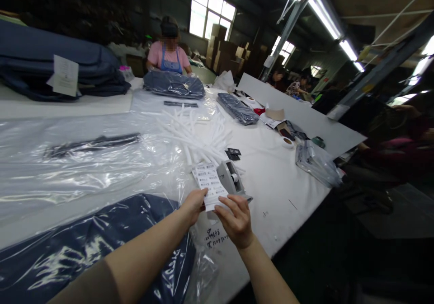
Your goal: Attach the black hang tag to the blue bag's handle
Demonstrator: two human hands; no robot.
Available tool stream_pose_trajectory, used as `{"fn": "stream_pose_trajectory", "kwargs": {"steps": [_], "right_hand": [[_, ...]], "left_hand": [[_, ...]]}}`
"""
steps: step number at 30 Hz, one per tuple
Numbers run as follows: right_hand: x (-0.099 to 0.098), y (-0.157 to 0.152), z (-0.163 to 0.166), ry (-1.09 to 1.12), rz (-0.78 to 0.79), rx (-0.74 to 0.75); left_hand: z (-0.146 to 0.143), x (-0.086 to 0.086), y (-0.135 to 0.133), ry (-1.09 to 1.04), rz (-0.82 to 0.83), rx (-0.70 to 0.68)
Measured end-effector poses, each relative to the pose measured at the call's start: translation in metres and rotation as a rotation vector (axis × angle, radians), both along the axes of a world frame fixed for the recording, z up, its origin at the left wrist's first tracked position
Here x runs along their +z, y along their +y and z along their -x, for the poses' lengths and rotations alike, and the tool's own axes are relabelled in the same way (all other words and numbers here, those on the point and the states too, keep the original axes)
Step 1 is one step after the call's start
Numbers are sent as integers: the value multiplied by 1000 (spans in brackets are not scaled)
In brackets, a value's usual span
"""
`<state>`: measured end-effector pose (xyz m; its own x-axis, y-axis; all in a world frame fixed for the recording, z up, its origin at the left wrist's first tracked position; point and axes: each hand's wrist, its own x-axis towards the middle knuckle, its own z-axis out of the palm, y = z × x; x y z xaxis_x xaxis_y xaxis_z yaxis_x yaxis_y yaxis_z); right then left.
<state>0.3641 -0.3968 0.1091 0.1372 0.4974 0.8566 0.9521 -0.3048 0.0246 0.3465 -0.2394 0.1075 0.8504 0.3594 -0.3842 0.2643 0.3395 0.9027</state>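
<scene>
Both my hands hold a white sheet of barcode stickers (209, 182) above the white table (281, 182). My left hand (194, 204) pinches the sheet's lower left edge. My right hand (235, 218) grips its lower right corner with curled fingers. Just behind the sheet stands a grey tape dispenser (233, 180). Below my left forearm lies a dark blue garment in a clear plastic bag (91, 250). Handwritten marks (217, 238) show on the table under my hands.
Clear plastic bags (84, 159) cover the left of the table, with a pile of white strips (200, 134) beyond. Packed garments (174, 85) (237, 108), tape rolls and a bagged item (317, 161) lie farther off. A person in pink (168, 53) works opposite; others sit at right.
</scene>
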Motion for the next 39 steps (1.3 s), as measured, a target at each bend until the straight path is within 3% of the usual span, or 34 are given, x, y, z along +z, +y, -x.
{"fn": "stream_pose_trajectory", "kwargs": {"steps": [3,5,7,10,12,15,19,22,25,30,37,39], "right_hand": [[4,3,10,437,-209,-6],[7,7,17,797,-281,35],[9,18,24,1080,-259,128],[11,52,43,1363,-88,279],[14,84,65,1486,79,373],[17,137,108,1565,323,524],[10,199,160,1640,599,689],[-2,230,187,1677,720,724],[-15,250,202,1631,822,647],[-31,264,208,1572,898,511],[-49,266,205,1543,882,444],[-56,267,203,1513,875,431]], "left_hand": [[12,18,25,-91,-227,131],[51,27,39,-214,-405,149],[109,26,42,-408,-701,-8],[206,7,28,-662,-1240,-324],[264,-11,21,-672,-1416,-375],[333,-30,36,-486,-1476,-257],[390,-41,90,-185,-1612,-22],[408,-48,126,-53,-1749,8],[412,-57,143,-27,-1782,-2],[414,-68,151,-78,-1747,13],[412,-67,162,-140,-1793,62],[406,-70,167,-142,-1821,12]]}}
